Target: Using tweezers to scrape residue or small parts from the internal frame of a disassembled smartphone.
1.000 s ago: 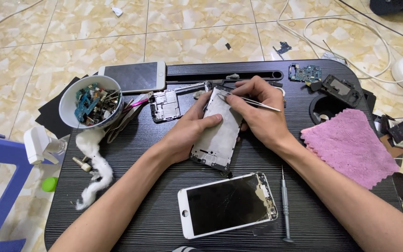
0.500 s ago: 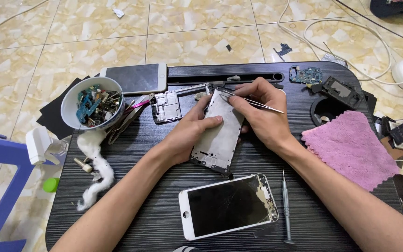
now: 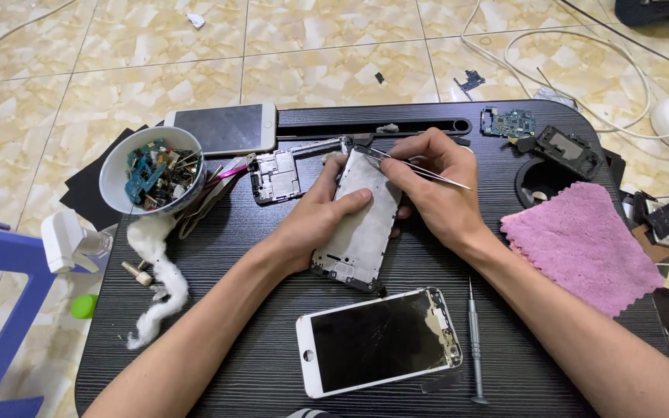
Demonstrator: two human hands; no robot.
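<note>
At the left edge of the black table (image 3: 218, 310) a strip of white cotton (image 3: 160, 267) trails toward the front, and behind it a white bowl (image 3: 118, 174) stands near the back left corner, heaped with small circuit boards and loose parts. Just beyond the bowl a white phone (image 3: 222, 128) lies face up against the table's back edge, with a bare metal phone frame (image 3: 276, 176) just to its right. In the middle of the table the left hand (image 3: 319, 213) is wrapped around the left side of a silver phone chassis (image 3: 361, 224), thumb pressed flat across its face, fingers tucked under, so the chassis is firmly clasped and tilted a little off the surface. The right hand (image 3: 435, 190) cups the chassis's right side and pinches slim metal tweezers (image 3: 420, 166) closed between thumb and fingers, their tips touching the chassis's upper corner; whether they nip anything there is too small to tell. Toward the front edge lies a white phone with a cracked screen (image 3: 377, 340), a thin screwdriver (image 3: 474, 340) just beside it. Near the right edge a pink cloth (image 3: 582, 244) is spread, a small green circuit board (image 3: 511, 122) behind it at the back.
</note>
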